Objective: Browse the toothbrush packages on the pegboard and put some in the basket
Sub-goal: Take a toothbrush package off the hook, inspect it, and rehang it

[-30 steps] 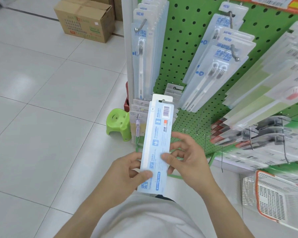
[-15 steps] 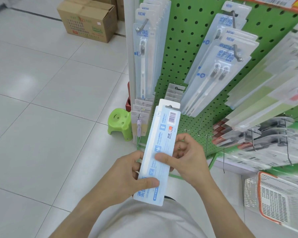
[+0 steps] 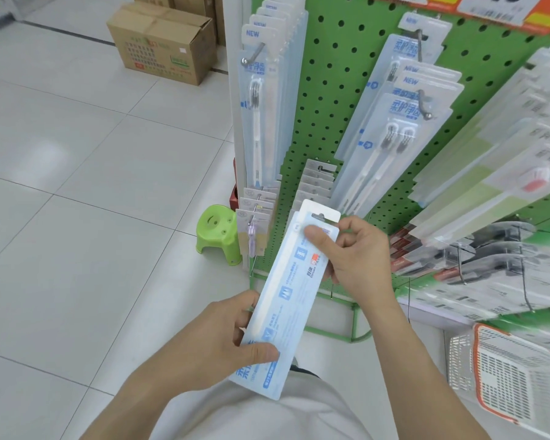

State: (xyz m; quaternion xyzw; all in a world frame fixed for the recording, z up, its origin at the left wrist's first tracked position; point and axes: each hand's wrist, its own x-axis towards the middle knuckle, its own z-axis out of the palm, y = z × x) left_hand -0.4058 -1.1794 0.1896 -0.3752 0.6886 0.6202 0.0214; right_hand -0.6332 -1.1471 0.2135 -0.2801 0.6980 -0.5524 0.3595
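Note:
I hold a long pale-blue toothbrush package [image 3: 288, 296] back side up, tilted with its hang tab pointing up and right. My left hand [image 3: 232, 341] grips its lower end, thumb across the printed back. My right hand [image 3: 353, 255] pinches its upper end near the tab, thumb on top. The green pegboard [image 3: 324, 100] ahead carries rows of hanging toothbrush packages [image 3: 391, 131] on metal hooks. A white basket with an orange rim [image 3: 515, 376] sits at the lower right, below the display.
A small green plastic stool [image 3: 218, 233] stands on the tiled floor at the foot of the rack. A cardboard box [image 3: 162, 42] sits on the floor at the back. More blurred packages [image 3: 496, 185] hang at the right. Open tile floor lies to the left.
My right hand slid up the package from its middle to the top near the hang tab. The package tilted further to the right. My left hand kept its grip at the lower end.

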